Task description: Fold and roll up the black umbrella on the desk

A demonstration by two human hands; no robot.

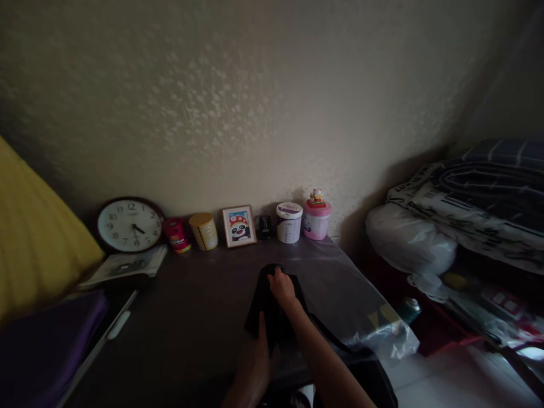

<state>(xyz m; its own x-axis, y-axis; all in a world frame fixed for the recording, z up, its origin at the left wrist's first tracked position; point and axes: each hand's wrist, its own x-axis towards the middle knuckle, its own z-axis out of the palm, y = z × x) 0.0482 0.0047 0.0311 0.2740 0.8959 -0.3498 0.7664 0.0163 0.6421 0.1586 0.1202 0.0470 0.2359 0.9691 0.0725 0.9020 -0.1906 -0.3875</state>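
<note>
A black bag [259, 306] lies on the dark tabletop in front of me, with a thin strap trailing off to the right. Its dark material makes the details hard to make out. My right hand [282, 288] is closed at the bag's far top edge, thumb and fingers bent together on it. Nearer to me, my left hand [257, 360] holds the bag's near part, one finger stretched up along its front. The rest of the left hand's fingers are in shadow or hidden.
Along the wall stand a round clock [130, 225], a red can [177, 234], a yellow-lidded tub [204, 232], a framed panda picture [238, 226], a white tub [289, 223] and a pink tub [317, 221]. Purple cloth [55, 345] lies left. Plastic covers the table's right edge; bedding [488, 192] is piled beyond.
</note>
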